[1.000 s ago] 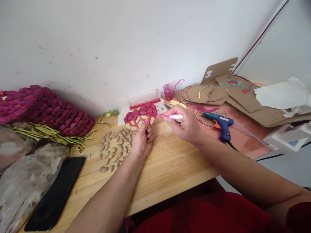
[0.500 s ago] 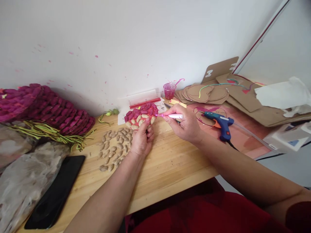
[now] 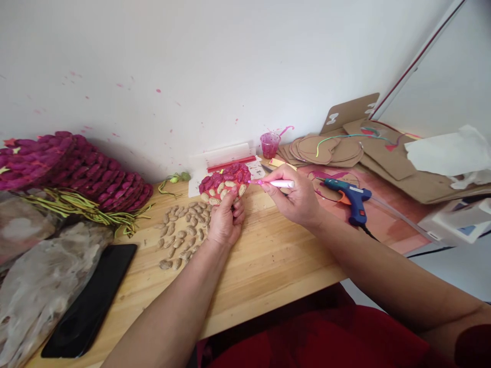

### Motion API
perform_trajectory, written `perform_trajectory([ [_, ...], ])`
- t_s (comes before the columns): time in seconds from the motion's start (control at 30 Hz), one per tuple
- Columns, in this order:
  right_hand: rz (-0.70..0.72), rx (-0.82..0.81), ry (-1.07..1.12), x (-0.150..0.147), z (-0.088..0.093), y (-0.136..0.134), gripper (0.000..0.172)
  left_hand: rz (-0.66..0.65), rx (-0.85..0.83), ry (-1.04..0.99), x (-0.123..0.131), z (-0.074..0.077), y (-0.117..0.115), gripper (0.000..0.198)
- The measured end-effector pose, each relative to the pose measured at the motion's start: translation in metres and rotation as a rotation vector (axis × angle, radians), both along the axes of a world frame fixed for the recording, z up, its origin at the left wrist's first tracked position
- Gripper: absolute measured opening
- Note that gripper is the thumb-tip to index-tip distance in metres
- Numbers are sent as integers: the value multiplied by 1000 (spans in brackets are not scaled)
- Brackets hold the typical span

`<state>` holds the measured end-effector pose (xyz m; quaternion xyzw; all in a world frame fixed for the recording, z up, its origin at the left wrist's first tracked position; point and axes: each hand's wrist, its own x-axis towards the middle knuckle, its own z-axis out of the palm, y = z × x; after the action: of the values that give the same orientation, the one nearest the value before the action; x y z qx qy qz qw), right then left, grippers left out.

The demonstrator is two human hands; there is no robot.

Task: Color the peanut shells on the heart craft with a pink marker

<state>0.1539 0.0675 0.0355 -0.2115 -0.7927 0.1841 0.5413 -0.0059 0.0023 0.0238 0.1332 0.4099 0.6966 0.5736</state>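
My left hand [image 3: 227,220] grips the lower edge of a peanut-covered piece [image 3: 226,180], its thumb on top. The upper part of the piece is painted magenta, and the peanuts along its lower part are bare. Pinched in my right hand [image 3: 293,197] is a white brush [image 3: 283,183], whose pink tip touches or nearly touches the right side of the piece. Loose peanuts [image 3: 180,235] lie on the wooden table [image 3: 268,271] left of my left hand. Behind the piece is a paint-marked white sheet [image 3: 195,186].
At left are a stack of magenta pieces [image 3: 92,171], green-yellow cords [image 3: 88,209], a plastic bag [image 3: 57,276] and a black phone [image 3: 90,299]. A pink cup [image 3: 269,145], cardboard shapes [image 3: 318,148] and a blue glue gun [image 3: 356,199] stand or lie at right.
The whole view has shifted slightly, so things appear a little further right. Both hands keep their holds, with the brush still at the right side of the piece.
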Motion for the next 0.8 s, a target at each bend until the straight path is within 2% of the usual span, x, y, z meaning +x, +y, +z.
perform_trajectory([
  [0.23, 11, 19, -24, 0, 0, 1, 5, 6, 5, 1, 0, -1, 0, 39],
  [0.8, 24, 16, -63, 0, 2, -2, 5, 60, 28, 96, 2, -5, -1, 50],
])
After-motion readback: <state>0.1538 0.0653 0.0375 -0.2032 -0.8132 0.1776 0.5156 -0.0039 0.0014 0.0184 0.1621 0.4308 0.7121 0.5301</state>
